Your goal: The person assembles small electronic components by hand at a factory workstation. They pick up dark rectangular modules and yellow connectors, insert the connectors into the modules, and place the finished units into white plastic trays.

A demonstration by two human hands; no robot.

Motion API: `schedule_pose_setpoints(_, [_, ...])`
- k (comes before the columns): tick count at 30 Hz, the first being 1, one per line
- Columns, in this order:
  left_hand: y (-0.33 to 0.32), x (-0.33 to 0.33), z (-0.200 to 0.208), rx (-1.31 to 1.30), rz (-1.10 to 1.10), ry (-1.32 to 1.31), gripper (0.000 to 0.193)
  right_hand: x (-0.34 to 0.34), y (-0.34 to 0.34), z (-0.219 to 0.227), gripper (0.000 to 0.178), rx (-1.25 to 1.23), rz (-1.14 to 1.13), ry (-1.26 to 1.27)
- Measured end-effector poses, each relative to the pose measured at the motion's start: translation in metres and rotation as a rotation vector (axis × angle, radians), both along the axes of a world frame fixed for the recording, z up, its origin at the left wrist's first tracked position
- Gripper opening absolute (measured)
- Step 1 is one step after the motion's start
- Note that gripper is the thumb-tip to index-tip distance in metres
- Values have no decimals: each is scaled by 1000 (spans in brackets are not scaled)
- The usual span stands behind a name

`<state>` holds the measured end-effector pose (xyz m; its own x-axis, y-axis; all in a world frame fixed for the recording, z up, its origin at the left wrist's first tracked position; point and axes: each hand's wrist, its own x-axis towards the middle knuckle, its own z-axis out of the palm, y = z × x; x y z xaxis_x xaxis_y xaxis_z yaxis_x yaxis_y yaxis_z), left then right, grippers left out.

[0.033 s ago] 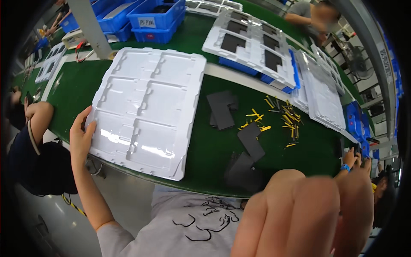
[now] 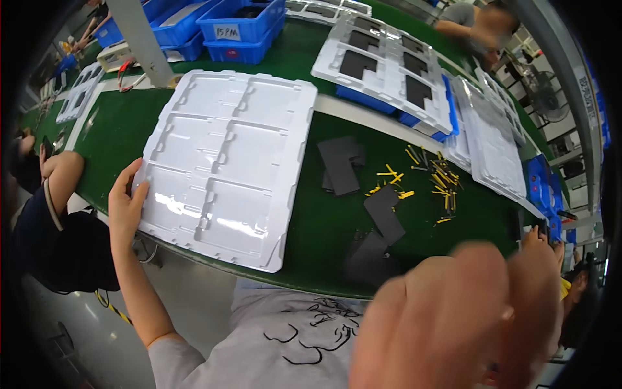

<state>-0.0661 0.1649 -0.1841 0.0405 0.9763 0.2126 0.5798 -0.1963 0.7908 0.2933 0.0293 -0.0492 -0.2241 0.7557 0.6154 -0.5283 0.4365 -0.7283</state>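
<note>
Left hand (image 2: pixel 125 201) closed on white tray (image 2: pixel 251 149), right hand (image 2: pixel 447 311) grip unclear, green table (image 2: pixel 317 223) beneath, blue bins (image 2: pixel 259 29) behind

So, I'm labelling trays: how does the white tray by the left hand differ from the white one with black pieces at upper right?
The near tray shows bare white pockets; the far tray holds black L-shaped pieces. The near tray lies on the green tabletop; the far tray sits raised on blue bins. Both are white, with pockets in two columns.
</note>
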Motion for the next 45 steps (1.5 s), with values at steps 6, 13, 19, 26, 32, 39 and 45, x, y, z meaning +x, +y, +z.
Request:
schedule_pose_setpoints(6, [8, -7, -11, 32, -44, -105, 44, -1, -19, 3, 7, 595, -528, -646])
schedule_pose_setpoints(13, [2, -17, -15, 31, -18, -102, 43, 61, -22, 11, 15, 1093, -641, -696])
schedule_pose_setpoints(19, [5, -8, -12, 68, -32, -75, 43, 146, -32, 4, 26, 336, -834, -1120])
schedule_pose_setpoints(26, [-4, -14, -12, 165, 17, -260, 53, 333, -68, -92, 21, -563, -1675, -292])
schedule_pose_setpoints(32, [-11, -38, 0, 55, -62, -356, 61, 338, -85, -134, 80, -873, -1195, 364])
schedule_pose_setpoints(39, [-34, -70, 33, -8, -62, -293, 63, 359, -51, -129, 94, -888, -1103, 463])
schedule_pose_setpoints(45, [-42, -107, 57, 205, -115, -221, 67, 366, -35, -119, 75, -861, -1255, 411])
